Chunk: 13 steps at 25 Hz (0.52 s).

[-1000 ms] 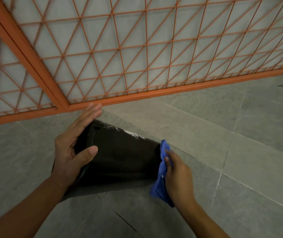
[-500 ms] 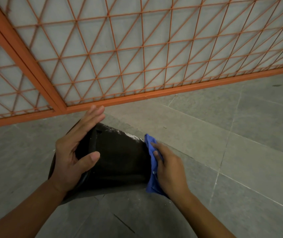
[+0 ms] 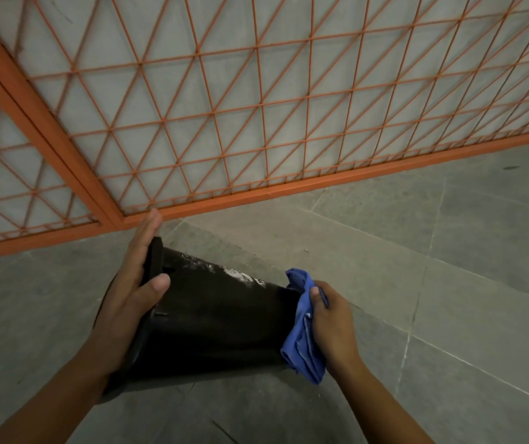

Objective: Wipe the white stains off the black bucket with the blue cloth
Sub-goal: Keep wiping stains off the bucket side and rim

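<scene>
You have one view only, worn on your head. It looks forward and down, close over your hands, toward the floor point(image 3: 385, 283) and grille point(image 3: 256, 107)

Grey tiled floor point(image 3: 385, 267) with pale grout lines crossing it diagonally. A black bucket point(image 3: 218, 325) lies on its side on the tiles, rim to the left, base to the right, white stains point(image 3: 237, 274) along its upper wall. An orange metal grille point(image 3: 256, 107) stands along the floor's far edge.
</scene>
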Tool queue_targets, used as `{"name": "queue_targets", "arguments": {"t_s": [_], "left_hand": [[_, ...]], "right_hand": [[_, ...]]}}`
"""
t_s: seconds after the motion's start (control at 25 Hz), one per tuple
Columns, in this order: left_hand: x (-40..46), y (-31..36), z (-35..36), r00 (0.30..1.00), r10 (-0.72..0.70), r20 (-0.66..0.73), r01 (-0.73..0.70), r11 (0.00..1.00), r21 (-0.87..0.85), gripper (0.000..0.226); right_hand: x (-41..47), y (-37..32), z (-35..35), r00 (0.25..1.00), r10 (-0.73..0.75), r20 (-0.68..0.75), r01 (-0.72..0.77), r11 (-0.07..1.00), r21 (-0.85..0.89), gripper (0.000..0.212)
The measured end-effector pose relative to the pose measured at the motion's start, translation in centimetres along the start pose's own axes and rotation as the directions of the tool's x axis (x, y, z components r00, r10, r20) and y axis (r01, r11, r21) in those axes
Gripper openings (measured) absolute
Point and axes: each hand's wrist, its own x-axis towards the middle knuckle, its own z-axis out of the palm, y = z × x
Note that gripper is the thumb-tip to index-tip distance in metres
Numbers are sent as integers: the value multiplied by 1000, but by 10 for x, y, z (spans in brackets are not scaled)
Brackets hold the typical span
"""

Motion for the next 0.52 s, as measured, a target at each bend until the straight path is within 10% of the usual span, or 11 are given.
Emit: {"name": "queue_targets", "arguments": {"t_s": [0.24, 0.52], "left_hand": [[-1, 6, 10, 971, 219, 99, -238, 929, 283, 94], [7, -5, 3, 994, 107, -5, -104, 977, 186, 98]], "right_hand": [[-4, 2, 2, 1000, -25, -16, 26, 999, 38, 25], [-63, 8, 28, 962, -249, -109, 249, 968, -16, 41]]}}
